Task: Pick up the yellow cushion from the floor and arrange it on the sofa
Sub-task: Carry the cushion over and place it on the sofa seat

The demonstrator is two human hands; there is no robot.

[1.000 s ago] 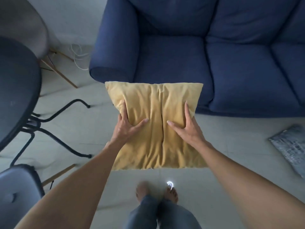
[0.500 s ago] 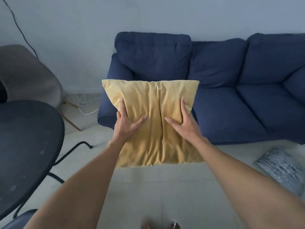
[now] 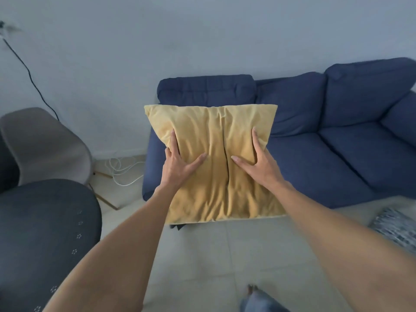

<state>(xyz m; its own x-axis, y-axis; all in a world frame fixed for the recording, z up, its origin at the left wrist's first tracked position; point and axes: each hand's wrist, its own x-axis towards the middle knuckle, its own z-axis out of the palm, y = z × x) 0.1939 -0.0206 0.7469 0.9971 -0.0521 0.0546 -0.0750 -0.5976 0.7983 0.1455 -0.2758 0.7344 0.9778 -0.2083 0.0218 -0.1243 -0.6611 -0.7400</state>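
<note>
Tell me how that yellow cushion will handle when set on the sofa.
Probably soft and floppy: the yellow cushion creases deeply under the left hand and right hand. Likely light, since open palms hold it up. It may slump unless leaned against the sofa back.

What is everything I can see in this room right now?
yellow cushion: one, yellow, held up in front of the sofa's left end
sofa: one, dark blue, against the wall
patterned cushion: one, grey and white, on the floor at right
table: one, dark, round, lower left
chair: one, grey, behind the table
cable: one, white, coiled on the floor by the wall
cord: one, black, down the wall
left hand: one, gripping the cushion
right hand: one, gripping the cushion
</note>
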